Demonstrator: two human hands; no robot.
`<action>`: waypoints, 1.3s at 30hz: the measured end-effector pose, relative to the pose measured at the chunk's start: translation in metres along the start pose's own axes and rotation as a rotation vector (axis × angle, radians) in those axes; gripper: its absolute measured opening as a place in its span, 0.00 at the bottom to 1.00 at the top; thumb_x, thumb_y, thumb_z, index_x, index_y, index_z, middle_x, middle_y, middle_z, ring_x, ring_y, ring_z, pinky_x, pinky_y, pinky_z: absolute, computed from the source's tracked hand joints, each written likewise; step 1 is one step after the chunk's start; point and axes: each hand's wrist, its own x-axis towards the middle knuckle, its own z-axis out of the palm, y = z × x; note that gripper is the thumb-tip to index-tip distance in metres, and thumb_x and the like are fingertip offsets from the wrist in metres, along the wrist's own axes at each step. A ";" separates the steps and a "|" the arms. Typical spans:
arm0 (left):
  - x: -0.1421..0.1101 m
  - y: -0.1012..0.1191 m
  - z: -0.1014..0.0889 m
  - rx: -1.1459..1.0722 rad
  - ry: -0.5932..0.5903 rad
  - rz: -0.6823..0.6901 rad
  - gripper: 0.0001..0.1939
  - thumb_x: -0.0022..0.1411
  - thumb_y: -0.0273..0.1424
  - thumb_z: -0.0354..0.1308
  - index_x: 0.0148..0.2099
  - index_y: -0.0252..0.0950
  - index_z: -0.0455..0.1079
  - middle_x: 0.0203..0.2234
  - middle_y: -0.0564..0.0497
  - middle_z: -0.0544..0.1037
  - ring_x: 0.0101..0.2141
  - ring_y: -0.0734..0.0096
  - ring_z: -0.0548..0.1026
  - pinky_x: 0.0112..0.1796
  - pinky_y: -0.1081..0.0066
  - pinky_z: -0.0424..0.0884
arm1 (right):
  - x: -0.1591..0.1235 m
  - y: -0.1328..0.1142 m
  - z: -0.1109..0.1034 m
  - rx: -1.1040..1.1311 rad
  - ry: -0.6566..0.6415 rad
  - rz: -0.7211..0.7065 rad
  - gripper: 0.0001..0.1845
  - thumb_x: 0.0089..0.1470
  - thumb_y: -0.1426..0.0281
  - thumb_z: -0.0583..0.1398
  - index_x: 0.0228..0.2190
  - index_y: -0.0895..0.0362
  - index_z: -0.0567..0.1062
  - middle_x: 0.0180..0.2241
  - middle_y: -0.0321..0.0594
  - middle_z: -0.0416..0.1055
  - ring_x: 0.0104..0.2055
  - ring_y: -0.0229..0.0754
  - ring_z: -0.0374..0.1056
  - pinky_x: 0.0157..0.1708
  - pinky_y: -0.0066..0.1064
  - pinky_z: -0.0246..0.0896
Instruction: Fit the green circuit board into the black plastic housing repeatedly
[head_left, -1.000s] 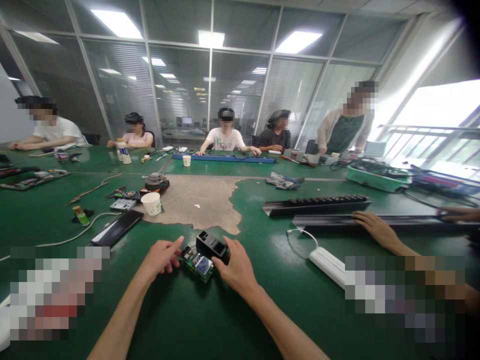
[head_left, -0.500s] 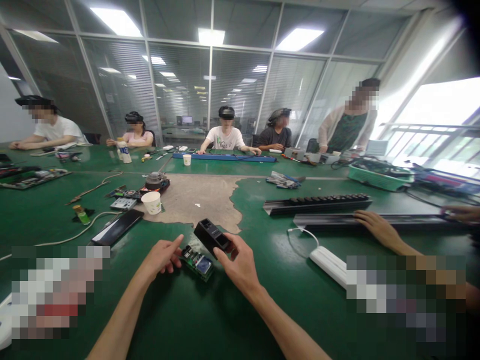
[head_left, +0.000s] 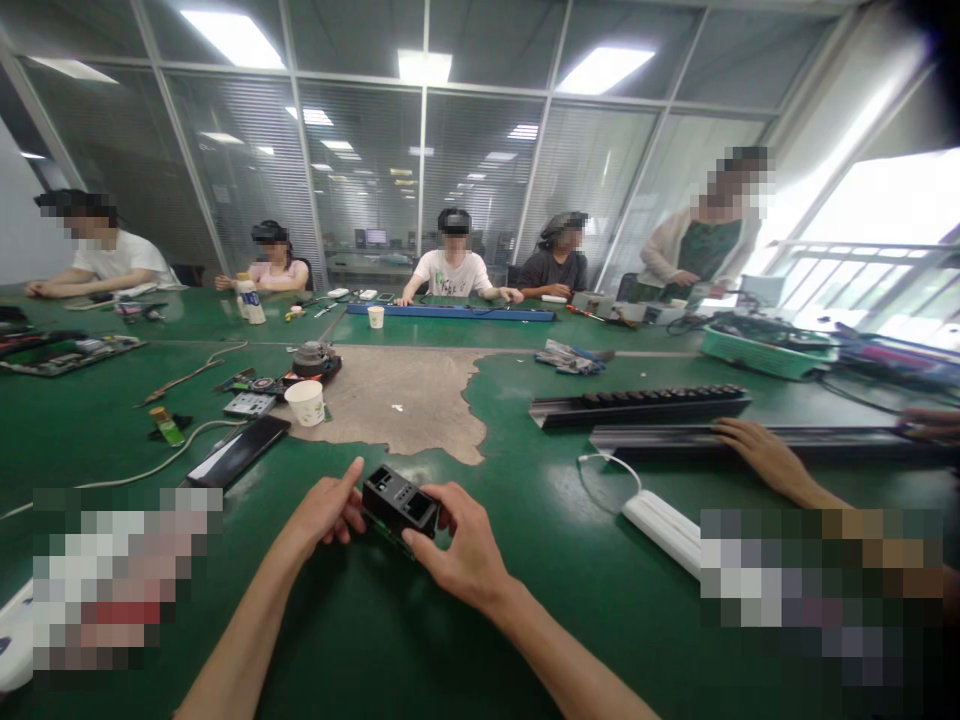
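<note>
From the head camera, the left hand (head_left: 326, 512) and right hand (head_left: 465, 552) bracket a black plastic module (head_left: 398, 503) from either end, which keeps it square between them above the table. The left thumb stands raised and apart while the other fingers press against the module's left end; the right fingers lie close together, curling round its right end. A green circuit board (head_left: 384, 538) shows only as an edge under the module, just below the left fingertips; whether the two touch is hard to judge from this angle. Past the left thumb sit a paper cup (head_left: 304, 402) and a flat black case (head_left: 236, 450). Beyond the right fingers, a white power strip (head_left: 664, 533) lies on the green bench mat (head_left: 390, 640), near a co-worker's hand (head_left: 765, 455) resting on a black metal rail (head_left: 742, 440). Glass partitions (head_left: 360, 170) wall the room.
</note>
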 end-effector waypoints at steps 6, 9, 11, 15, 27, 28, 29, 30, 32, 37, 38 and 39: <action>0.001 0.000 -0.002 0.052 -0.003 0.037 0.47 0.50 0.71 0.41 0.36 0.29 0.75 0.22 0.40 0.79 0.17 0.67 0.72 0.17 0.74 0.54 | -0.003 0.000 0.006 -0.028 -0.007 -0.010 0.22 0.47 0.69 0.65 0.45 0.55 0.70 0.39 0.41 0.70 0.38 0.43 0.66 0.37 0.34 0.62; 0.000 0.001 -0.004 0.064 0.028 0.047 0.46 0.51 0.70 0.41 0.36 0.30 0.75 0.21 0.42 0.79 0.17 0.68 0.71 0.17 0.74 0.54 | -0.003 -0.001 0.006 -0.041 -0.012 -0.009 0.22 0.47 0.69 0.65 0.46 0.55 0.70 0.39 0.41 0.70 0.38 0.43 0.66 0.39 0.35 0.62; 0.000 0.001 -0.006 0.078 0.052 0.058 0.46 0.51 0.70 0.42 0.36 0.30 0.75 0.20 0.44 0.77 0.16 0.69 0.69 0.17 0.74 0.54 | -0.003 -0.002 0.005 -0.052 -0.016 -0.011 0.22 0.47 0.69 0.65 0.46 0.55 0.70 0.39 0.41 0.70 0.39 0.44 0.66 0.40 0.35 0.63; 0.000 0.001 -0.007 0.093 0.083 0.089 0.43 0.50 0.69 0.47 0.35 0.31 0.74 0.18 0.48 0.74 0.15 0.73 0.65 0.17 0.75 0.53 | -0.006 -0.001 0.005 -0.092 -0.054 -0.001 0.23 0.47 0.67 0.65 0.47 0.55 0.70 0.40 0.41 0.69 0.41 0.46 0.65 0.41 0.37 0.63; 0.006 -0.007 -0.004 0.279 0.043 0.155 0.35 0.53 0.64 0.50 0.28 0.34 0.72 0.18 0.50 0.75 0.15 0.73 0.68 0.18 0.75 0.56 | -0.009 0.002 0.008 -0.173 -0.161 0.076 0.18 0.47 0.62 0.66 0.40 0.54 0.73 0.36 0.40 0.68 0.37 0.44 0.65 0.39 0.34 0.62; 0.006 -0.007 -0.004 0.271 0.040 0.150 0.35 0.53 0.64 0.50 0.29 0.34 0.72 0.18 0.50 0.75 0.15 0.73 0.68 0.17 0.75 0.56 | -0.009 0.003 0.009 -0.173 -0.163 0.083 0.16 0.48 0.63 0.66 0.39 0.55 0.73 0.35 0.40 0.68 0.37 0.43 0.65 0.38 0.34 0.61; 0.006 -0.007 -0.004 0.261 0.039 0.143 0.35 0.53 0.64 0.50 0.29 0.34 0.72 0.19 0.50 0.75 0.16 0.73 0.68 0.17 0.75 0.55 | -0.009 0.003 0.010 -0.172 -0.163 0.089 0.15 0.48 0.63 0.66 0.38 0.55 0.73 0.34 0.39 0.68 0.37 0.43 0.65 0.38 0.34 0.61; 0.006 -0.007 -0.004 0.252 0.040 0.136 0.35 0.53 0.64 0.50 0.30 0.34 0.72 0.19 0.49 0.75 0.16 0.73 0.68 0.17 0.76 0.55 | -0.009 0.003 0.011 -0.171 -0.161 0.091 0.14 0.48 0.64 0.66 0.37 0.55 0.73 0.34 0.39 0.68 0.37 0.43 0.65 0.38 0.34 0.61; 0.005 -0.006 -0.003 0.237 0.054 0.118 0.36 0.52 0.65 0.50 0.31 0.34 0.72 0.19 0.49 0.75 0.16 0.72 0.68 0.16 0.76 0.54 | -0.009 0.002 0.011 -0.164 -0.156 0.090 0.13 0.48 0.64 0.66 0.36 0.55 0.73 0.33 0.39 0.68 0.36 0.43 0.65 0.37 0.33 0.61; 0.005 -0.005 -0.004 0.159 0.118 0.075 0.40 0.51 0.67 0.48 0.35 0.32 0.74 0.19 0.47 0.76 0.16 0.71 0.68 0.16 0.75 0.55 | -0.007 0.001 0.009 -0.097 -0.118 0.060 0.13 0.48 0.66 0.66 0.37 0.55 0.74 0.32 0.38 0.69 0.36 0.43 0.65 0.36 0.33 0.61; 0.005 -0.005 -0.004 0.140 0.123 0.069 0.41 0.51 0.68 0.47 0.35 0.32 0.74 0.19 0.47 0.76 0.16 0.71 0.68 0.16 0.74 0.55 | -0.006 0.000 0.008 -0.074 -0.102 0.052 0.14 0.48 0.66 0.66 0.38 0.55 0.74 0.32 0.38 0.70 0.36 0.43 0.65 0.36 0.33 0.61; 0.005 -0.005 -0.005 0.124 0.127 0.065 0.42 0.50 0.68 0.47 0.36 0.31 0.74 0.19 0.47 0.76 0.16 0.70 0.68 0.16 0.74 0.55 | -0.005 0.000 0.007 -0.048 -0.084 0.046 0.14 0.48 0.67 0.66 0.39 0.55 0.74 0.33 0.37 0.70 0.36 0.43 0.65 0.36 0.33 0.61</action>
